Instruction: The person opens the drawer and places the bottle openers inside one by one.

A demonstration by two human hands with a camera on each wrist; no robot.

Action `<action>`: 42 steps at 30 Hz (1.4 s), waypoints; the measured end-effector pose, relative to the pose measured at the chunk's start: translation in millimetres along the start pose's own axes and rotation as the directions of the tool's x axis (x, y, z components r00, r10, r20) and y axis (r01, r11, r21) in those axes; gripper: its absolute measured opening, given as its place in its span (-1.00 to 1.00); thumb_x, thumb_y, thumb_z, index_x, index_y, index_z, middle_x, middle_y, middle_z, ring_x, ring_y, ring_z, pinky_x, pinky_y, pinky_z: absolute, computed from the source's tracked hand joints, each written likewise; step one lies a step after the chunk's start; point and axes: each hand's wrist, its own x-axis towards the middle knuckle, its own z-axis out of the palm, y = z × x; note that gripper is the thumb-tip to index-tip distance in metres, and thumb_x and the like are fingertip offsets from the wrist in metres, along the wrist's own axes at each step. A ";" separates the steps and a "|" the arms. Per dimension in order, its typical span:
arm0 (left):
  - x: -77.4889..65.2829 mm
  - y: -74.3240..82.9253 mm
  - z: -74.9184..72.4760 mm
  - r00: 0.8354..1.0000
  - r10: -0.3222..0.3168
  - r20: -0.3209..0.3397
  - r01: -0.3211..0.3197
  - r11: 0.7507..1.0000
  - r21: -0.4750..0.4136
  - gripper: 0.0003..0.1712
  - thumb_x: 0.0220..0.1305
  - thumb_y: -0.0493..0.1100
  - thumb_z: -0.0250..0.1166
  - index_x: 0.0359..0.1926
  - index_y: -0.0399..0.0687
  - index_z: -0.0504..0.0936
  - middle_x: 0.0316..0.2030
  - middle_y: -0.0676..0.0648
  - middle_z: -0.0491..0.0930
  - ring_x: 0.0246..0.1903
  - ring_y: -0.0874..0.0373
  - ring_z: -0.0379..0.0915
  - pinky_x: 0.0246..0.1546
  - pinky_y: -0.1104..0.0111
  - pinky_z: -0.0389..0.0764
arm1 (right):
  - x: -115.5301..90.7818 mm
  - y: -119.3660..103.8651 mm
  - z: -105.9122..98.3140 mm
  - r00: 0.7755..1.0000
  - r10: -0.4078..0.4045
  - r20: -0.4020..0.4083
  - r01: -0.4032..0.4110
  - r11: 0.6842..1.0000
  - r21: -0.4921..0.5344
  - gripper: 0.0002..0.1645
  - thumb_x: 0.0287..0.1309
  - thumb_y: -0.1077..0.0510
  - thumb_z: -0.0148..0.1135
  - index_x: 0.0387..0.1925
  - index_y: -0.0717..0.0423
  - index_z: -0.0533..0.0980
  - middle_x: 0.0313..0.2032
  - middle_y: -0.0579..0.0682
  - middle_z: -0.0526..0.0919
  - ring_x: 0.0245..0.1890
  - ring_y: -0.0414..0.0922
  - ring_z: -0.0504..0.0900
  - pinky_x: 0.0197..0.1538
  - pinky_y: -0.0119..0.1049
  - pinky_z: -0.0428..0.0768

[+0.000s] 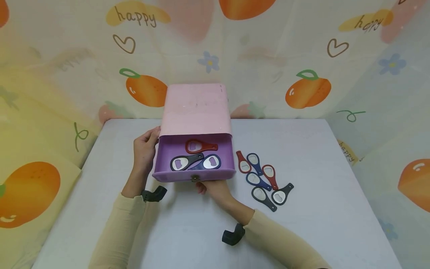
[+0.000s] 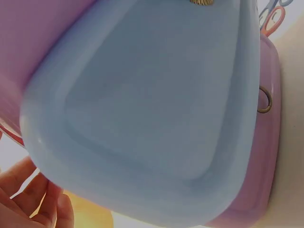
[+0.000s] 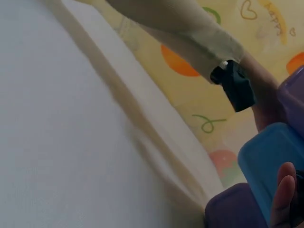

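In the head view, a pink cabinet (image 1: 196, 109) stands with its purple top drawer (image 1: 194, 176) pulled out. Inside lie a red bottle opener (image 1: 189, 147), a black one (image 1: 173, 164) and a blue one (image 1: 201, 165). My left hand (image 1: 144, 151) rests against the cabinet's left side. My right hand (image 1: 216, 191) is under the drawer's front edge, partly hidden by it. In the right wrist view, its rather straight fingers (image 3: 286, 187) lie before a blue drawer front (image 3: 261, 159); contact is unclear. That blue drawer (image 2: 156, 95) fills much of the left wrist view.
Several red, blue and black bottle openers (image 1: 259, 193) lie in a group on the white table (image 1: 319, 224), right of the cabinet. A lower purple drawer (image 2: 259, 161) with a ring pull (image 2: 269, 100) shows under the blue one. A printed cloth (image 1: 258, 59) hangs behind.
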 end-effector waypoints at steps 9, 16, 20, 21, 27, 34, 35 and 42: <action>-0.7 -0.9 0.0 1.000 -0.001 0.001 0.001 1.000 0.006 -0.53 0.35 0.01 0.24 0.11 -0.24 0.62 -0.24 0.25 0.66 -0.07 0.32 0.55 0.12 0.38 0.51 | -1.4 3.7 -0.4 0.999 0.005 0.039 -0.005 1.000 0.002 -0.59 0.24 0.20 0.27 0.05 0.31 0.42 -0.37 0.39 0.66 -0.50 -0.10 0.68 -0.32 -0.43 0.65; -0.5 -0.4 0.3 1.000 0.008 -0.003 -0.008 1.000 -0.017 -0.53 0.33 -0.02 0.26 0.09 -0.28 0.62 -0.29 0.29 0.66 -0.09 0.32 0.54 0.03 0.47 0.52 | -4.2 3.2 0.7 0.995 -0.055 0.082 0.056 0.998 0.000 -0.59 0.26 0.21 0.25 0.07 0.28 0.40 -0.33 0.43 0.65 -0.40 0.23 0.68 -0.30 -0.32 0.70; 0.3 -2.1 1.3 1.000 0.016 0.009 -0.016 1.000 -0.023 -0.52 0.33 -0.02 0.26 0.10 -0.30 0.61 -0.29 0.29 0.65 -0.08 0.31 0.52 -0.01 0.51 0.51 | -0.3 0.4 2.4 0.999 -0.047 -0.021 0.048 0.998 0.038 -0.63 0.34 0.08 0.17 -0.16 0.40 0.54 -0.44 0.38 0.66 -0.61 -0.07 0.68 -0.45 -0.40 0.65; 0.6 -2.7 1.5 1.000 0.018 0.011 -0.018 0.999 -0.028 -0.53 0.34 -0.03 0.26 0.10 -0.31 0.61 -0.29 0.29 0.65 -0.08 0.30 0.51 -0.02 0.52 0.51 | 0.8 -1.3 2.7 0.999 -0.028 -0.043 0.030 0.998 0.050 -0.56 0.35 0.03 0.15 -0.23 0.43 0.57 -0.48 0.34 0.66 -0.66 -0.11 0.66 -0.50 -0.41 0.64; -0.9 -3.4 0.7 0.999 0.022 0.025 -0.021 0.999 -0.048 -0.52 0.34 -0.02 0.25 0.11 -0.31 0.61 -0.26 0.26 0.66 -0.10 0.28 0.53 -0.06 0.58 0.53 | 7.2 -18.5 5.8 0.983 0.168 -0.077 -0.164 0.985 0.052 -0.13 0.26 -0.40 0.03 -0.53 0.37 0.62 -0.70 0.03 0.62 -0.81 -0.20 0.56 -0.69 -0.43 0.49; -0.7 -3.0 0.6 0.999 0.028 0.031 -0.027 0.999 -0.030 -0.51 0.36 0.02 0.23 0.13 -0.25 0.60 -0.22 0.22 0.67 -0.11 0.29 0.55 0.01 0.56 0.55 | 16.4 -48.6 11.8 0.925 0.374 0.068 -0.380 0.902 0.202 -0.05 0.33 -0.48 -0.25 -0.47 0.29 0.60 -0.66 0.02 0.64 -0.77 -0.17 0.57 -0.68 -0.43 0.48; -0.4 -2.9 0.5 0.999 0.026 0.031 -0.025 0.999 -0.027 -0.50 0.36 0.03 0.23 0.13 -0.25 0.60 -0.19 0.19 0.68 -0.09 0.28 0.55 0.08 0.50 0.54 | 18.0 -53.3 12.6 0.910 0.403 0.100 -0.415 0.875 0.251 -0.07 0.35 -0.46 -0.28 -0.46 0.27 0.59 -0.66 0.01 0.63 -0.76 -0.18 0.55 -0.67 -0.43 0.48; 0.3 -4.9 -0.3 1.000 0.007 0.019 -0.007 1.000 0.008 -0.47 0.33 0.09 0.24 0.14 -0.19 0.61 -0.07 0.04 0.69 -0.02 0.28 0.55 0.34 0.16 0.39 | 34.4 -80.6 18.6 0.823 0.519 0.232 -0.557 0.653 0.513 -0.14 0.46 -0.33 -0.40 -0.45 0.20 0.59 -0.72 -0.05 0.57 -0.77 -0.23 0.46 -0.62 -0.44 0.43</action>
